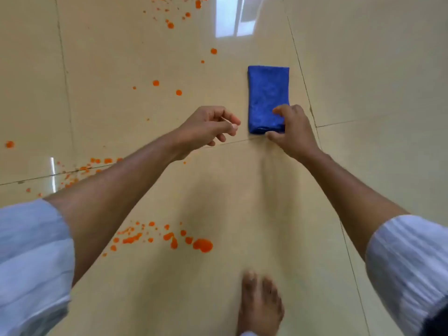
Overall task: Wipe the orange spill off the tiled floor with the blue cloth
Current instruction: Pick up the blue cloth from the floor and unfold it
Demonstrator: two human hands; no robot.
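A folded blue cloth [266,93] lies flat on the beige tiled floor [363,69], right of centre. My right hand [292,132] pinches the cloth's near right corner, thumb under the near edge and fingers on top. My left hand [208,127] hovers just left of the cloth with fingers loosely curled, holding nothing. Orange spill drops are scattered over the floor: a big patch near me [202,244], more under my left forearm [101,163], single drops in the middle [179,92] and a spray at the far top [171,25].
My bare foot [260,304] stands on the floor at the bottom centre, right of the nearest orange patch. Dark grout lines [304,81] cross the glossy tiles. A window's reflection [236,15] shines at the top.
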